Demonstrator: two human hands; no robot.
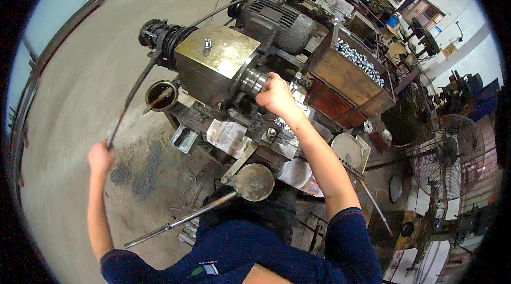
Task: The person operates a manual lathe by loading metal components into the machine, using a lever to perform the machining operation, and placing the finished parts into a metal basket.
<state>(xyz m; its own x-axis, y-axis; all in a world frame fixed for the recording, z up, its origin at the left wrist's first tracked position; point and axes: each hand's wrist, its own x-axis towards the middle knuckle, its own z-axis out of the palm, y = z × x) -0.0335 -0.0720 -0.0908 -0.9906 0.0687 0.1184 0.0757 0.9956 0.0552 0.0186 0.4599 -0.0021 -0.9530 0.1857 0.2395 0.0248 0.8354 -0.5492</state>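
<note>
My left hand [100, 159] is closed round the lower end of a long dark lever [133, 92], which runs up to the rear end of a lathe-like machine's spindle. My right hand [275, 95] is at the front of the shiny round chuck [252, 81], its fingers curled against the chuck's face. Whatever those fingers hold, if anything, is hidden. Between the two ends sits the headstock [205, 73], a grimy block with a brassy flat top. A small metal nut-like part [207, 44] stands on that top.
A wooden box [346, 71] full of shiny metal parts stands right of the chuck. Behind the headstock is a ribbed motor [277, 20]. A round disc [255, 182] with a long handle [181, 219] juts toward me. A caged fan [446, 156] stands at the right.
</note>
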